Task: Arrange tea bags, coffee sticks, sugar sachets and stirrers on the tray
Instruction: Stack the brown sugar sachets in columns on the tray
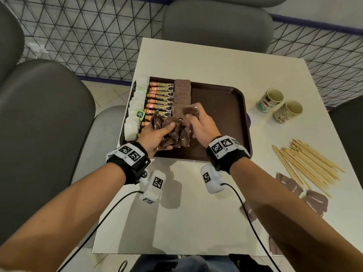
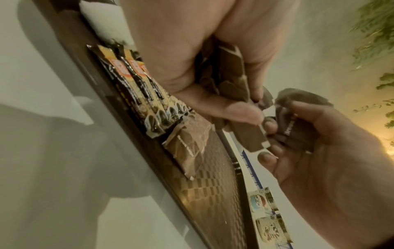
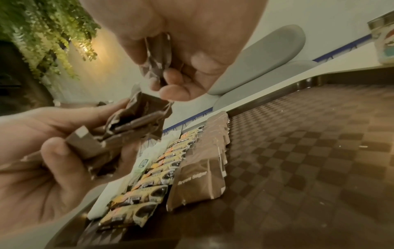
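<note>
Head view is showing both hands working over the near half of the dark brown plastic tray (image 1: 235,122). The left hand (image 1: 155,134) is gripping a crumpled bunch of brown paper sugar sachets (image 1: 172,132), fingers curled round them. Just beside it, the right hand (image 1: 200,126) is pinching a single brown sachet (image 1: 191,110) between thumb and fingertips, lifted clear of the bunch.

Done well, this step probably means flattening that sachet and laying it at the near end of the overlapped brown sachet row (image 3: 204,168) beyond the hands, edges matching, print facing up.

Left of that row, the yellow-and-black coffee sticks (image 1: 160,99) are reading "GRANULES"; the nearest laid sachet is reading "Brown Sugar" in the right wrist view. Farther left, white tea bags (image 1: 135,107) are lining the tray's edge. Pale wooden stirrers (image 1: 306,163) are lying on the white counter (image 1: 196,213), well right of the right hand.
</note>
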`<state>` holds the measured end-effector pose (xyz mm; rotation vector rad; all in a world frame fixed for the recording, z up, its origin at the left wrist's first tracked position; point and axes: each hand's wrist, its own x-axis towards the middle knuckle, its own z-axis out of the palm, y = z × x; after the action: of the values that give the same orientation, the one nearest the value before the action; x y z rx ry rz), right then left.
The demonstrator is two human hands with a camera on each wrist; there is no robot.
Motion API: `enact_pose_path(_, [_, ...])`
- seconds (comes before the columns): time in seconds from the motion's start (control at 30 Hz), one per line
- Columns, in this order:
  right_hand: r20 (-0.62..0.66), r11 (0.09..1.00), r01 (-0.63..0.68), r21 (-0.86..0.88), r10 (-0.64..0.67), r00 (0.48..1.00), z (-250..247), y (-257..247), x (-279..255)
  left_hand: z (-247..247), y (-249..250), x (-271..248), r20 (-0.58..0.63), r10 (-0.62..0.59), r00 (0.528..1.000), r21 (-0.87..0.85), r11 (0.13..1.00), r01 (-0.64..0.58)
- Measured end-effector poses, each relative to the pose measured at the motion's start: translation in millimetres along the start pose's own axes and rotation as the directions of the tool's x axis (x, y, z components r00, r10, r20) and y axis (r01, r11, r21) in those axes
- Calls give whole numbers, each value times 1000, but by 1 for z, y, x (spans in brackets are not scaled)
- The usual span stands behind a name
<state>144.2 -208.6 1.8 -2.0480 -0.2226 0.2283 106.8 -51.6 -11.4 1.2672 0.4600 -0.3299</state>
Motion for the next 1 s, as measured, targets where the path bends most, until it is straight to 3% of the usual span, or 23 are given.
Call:
enact_pose_path(0.1, [1, 997, -48, 62, 48, 999, -1, 0, 4, -3, 0, 1, 1, -4, 1000, 0, 1000, 4])
enact_pose_path(0.27, [192, 997, 7, -78, 9, 981, 3, -8, 2, -1, -1, 1, 12, 12, 1000, 43, 999, -13])
enact_pose_path(0.37, [240, 982, 53, -183, -8, 971, 6, -5, 8, 1, 1, 2, 7, 7, 1000, 61, 998, -7])
enact_pose_path(0.5, [146, 989, 58, -133, -39, 989, 0, -2, 18, -2, 0, 7, -24, -7, 1000, 54, 999, 8])
enact_pose_path(0.7, [-58, 996, -30, 81, 34, 998, -9, 0, 31, -5, 6, 8, -53, -14, 998, 25, 1000, 16])
enact_pose_path(0.83, [-56, 987, -47, 156, 56, 997, -7, 1, 33, -6, 8, 6, -57, -16, 998, 17, 1000, 17])
enact_pose_path(1.0, [-41, 993, -52, 107, 57, 998, -6, 2, 32, -7, 7, 5, -56, -13, 998, 35, 999, 15])
